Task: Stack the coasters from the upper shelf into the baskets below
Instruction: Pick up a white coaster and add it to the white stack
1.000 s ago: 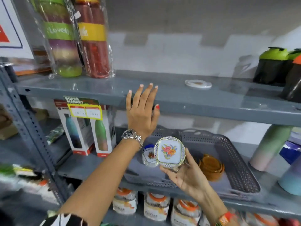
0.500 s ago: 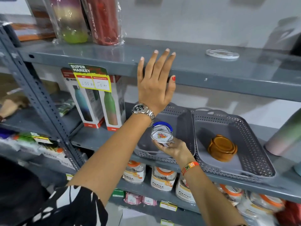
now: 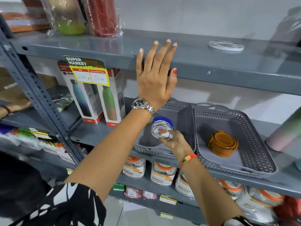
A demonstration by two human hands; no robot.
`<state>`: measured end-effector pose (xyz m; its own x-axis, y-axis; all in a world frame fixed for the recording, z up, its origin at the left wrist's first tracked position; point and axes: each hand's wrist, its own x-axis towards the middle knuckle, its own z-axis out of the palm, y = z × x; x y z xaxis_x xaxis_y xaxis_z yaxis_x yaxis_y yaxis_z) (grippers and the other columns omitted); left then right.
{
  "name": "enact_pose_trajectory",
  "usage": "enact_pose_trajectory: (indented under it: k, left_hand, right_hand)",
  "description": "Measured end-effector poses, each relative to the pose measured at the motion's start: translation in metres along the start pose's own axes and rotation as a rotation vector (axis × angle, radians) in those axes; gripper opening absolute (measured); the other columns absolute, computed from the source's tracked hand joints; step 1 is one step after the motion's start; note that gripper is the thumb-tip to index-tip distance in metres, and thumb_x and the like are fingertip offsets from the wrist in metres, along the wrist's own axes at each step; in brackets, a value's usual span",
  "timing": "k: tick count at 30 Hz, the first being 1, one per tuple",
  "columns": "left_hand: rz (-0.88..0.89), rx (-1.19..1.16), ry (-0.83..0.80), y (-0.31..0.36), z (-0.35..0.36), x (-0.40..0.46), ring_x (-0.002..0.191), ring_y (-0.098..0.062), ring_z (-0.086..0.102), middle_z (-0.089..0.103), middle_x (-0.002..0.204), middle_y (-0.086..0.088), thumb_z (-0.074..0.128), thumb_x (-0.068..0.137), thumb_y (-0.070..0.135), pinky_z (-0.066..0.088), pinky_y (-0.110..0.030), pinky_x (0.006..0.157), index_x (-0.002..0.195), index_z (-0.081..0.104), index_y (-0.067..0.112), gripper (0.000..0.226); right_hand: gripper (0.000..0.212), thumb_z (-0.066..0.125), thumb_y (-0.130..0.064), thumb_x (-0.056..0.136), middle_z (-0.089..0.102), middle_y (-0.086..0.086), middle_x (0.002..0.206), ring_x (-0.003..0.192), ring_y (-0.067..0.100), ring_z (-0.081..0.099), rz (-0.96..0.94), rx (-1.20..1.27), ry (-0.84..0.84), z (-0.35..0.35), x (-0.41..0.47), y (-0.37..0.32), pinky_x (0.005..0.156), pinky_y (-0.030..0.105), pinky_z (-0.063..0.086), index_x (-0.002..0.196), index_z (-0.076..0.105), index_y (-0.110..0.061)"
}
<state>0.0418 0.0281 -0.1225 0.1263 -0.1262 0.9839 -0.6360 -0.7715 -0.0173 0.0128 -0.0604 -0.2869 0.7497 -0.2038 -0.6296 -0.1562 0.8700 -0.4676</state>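
- Right hand (image 3: pixel 175 141) pinches the floral coaster (image 3: pixel 161 131) over the coaster stack in the left basket (image 3: pixel 185 111); released off-centre, it could slide off and topple the stack.
- Left hand (image 3: pixel 155 79), fingers spread, rests flat on the upper shelf (image 3: pixel 211 62) above that basket; one white coaster (image 3: pixel 226 45) remains up there.

The left hand (image 3: pixel 156 74) covers part of the upper shelf (image 3: pixel 211 66) front edge. Below its wrist, the right hand (image 3: pixel 175 141) hides the near edge of the floral coaster (image 3: pixel 161 131), and that coaster hides most of the blue one (image 3: pixel 162 119) beneath. Far right of both hands, a pastel bottle (image 3: pixel 283 136) is cut off by the frame edge. The jars (image 3: pixel 162 173) below are blurred.
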Motion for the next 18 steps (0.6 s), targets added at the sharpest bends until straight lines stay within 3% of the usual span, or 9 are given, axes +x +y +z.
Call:
enact_pose_trajectory:
  k: [4, 7, 8, 12, 16, 18]
  left_hand:
    - [-0.001, -0.002, 0.002, 0.0, 0.001, -0.001, 0.128, -0.023, 0.04, 0.054, 0.133, -0.005, 0.022, 0.095, 0.033, 0.014, -0.042, 0.113, 0.129, 0.053, 0.009, 0.052]
    - [0.0, 0.0, 0.002, -0.001, 0.0, 0.0, 0.128, -0.023, 0.04, 0.054, 0.133, -0.005, 0.021, 0.095, 0.034, 0.014, -0.042, 0.113, 0.129, 0.054, 0.009, 0.053]
    - [0.002, -0.002, 0.0, -0.001, 0.0, 0.0, 0.128, -0.024, 0.04, 0.054, 0.133, -0.005, 0.021, 0.095, 0.034, 0.014, -0.042, 0.113, 0.129, 0.053, 0.009, 0.053]
    - [0.004, 0.002, -0.008, -0.001, 0.0, 0.0, 0.128, -0.024, 0.041, 0.054, 0.133, -0.005, 0.023, 0.094, 0.033, 0.016, -0.043, 0.112, 0.129, 0.053, 0.01, 0.052]
    - [-0.004, -0.007, -0.002, -0.001, 0.0, 0.0, 0.127, -0.023, 0.04, 0.055, 0.132, -0.005, 0.026, 0.093, 0.033, 0.015, -0.041, 0.113, 0.128, 0.054, 0.01, 0.051]
    - [-0.008, -0.016, -0.004, 0.0, -0.001, 0.001, 0.127, -0.022, 0.04, 0.054, 0.132, -0.005, 0.026, 0.093, 0.033, 0.013, -0.04, 0.113, 0.128, 0.054, 0.01, 0.05]
  right_hand:
    - [0.033, 0.032, 0.006, 0.09, 0.052, 0.027, 0.126, 0.12, 0.039, 0.051, -0.046, -0.067, -0.031, 0.005, 0.007, 0.001, 0.107, 0.048, 0.039, 0.118, 0.049, 0.001]
    - [0.026, 0.035, 0.007, 0.089, 0.054, 0.025, 0.109, 0.087, 0.035, 0.059, -0.09, -0.14, -0.001, 0.012, 0.006, 0.001, 0.095, 0.046, 0.045, 0.111, 0.048, 0.002]
    - [0.028, 0.036, 0.008, 0.088, 0.053, 0.024, 0.111, 0.087, 0.035, 0.059, -0.094, -0.149, 0.004, 0.013, 0.007, 0.001, 0.096, 0.046, 0.045, 0.113, 0.048, 0.002]
    - [0.042, 0.037, 0.008, 0.088, 0.053, 0.024, 0.115, 0.121, 0.038, 0.052, -0.08, -0.166, 0.001, 0.016, 0.008, 0.001, 0.104, 0.045, 0.043, 0.128, 0.046, 0.005]
    - [0.044, 0.035, 0.009, 0.089, 0.052, 0.025, 0.122, 0.12, 0.038, 0.051, -0.101, -0.222, -0.034, 0.013, -0.008, 0.001, 0.099, 0.045, 0.046, 0.132, 0.044, 0.007]
    - [0.043, 0.037, 0.007, 0.089, 0.054, 0.023, 0.117, 0.098, 0.033, 0.058, -0.127, -0.279, -0.052, 0.015, -0.03, -0.002, 0.082, 0.038, 0.053, 0.132, 0.043, 0.006]
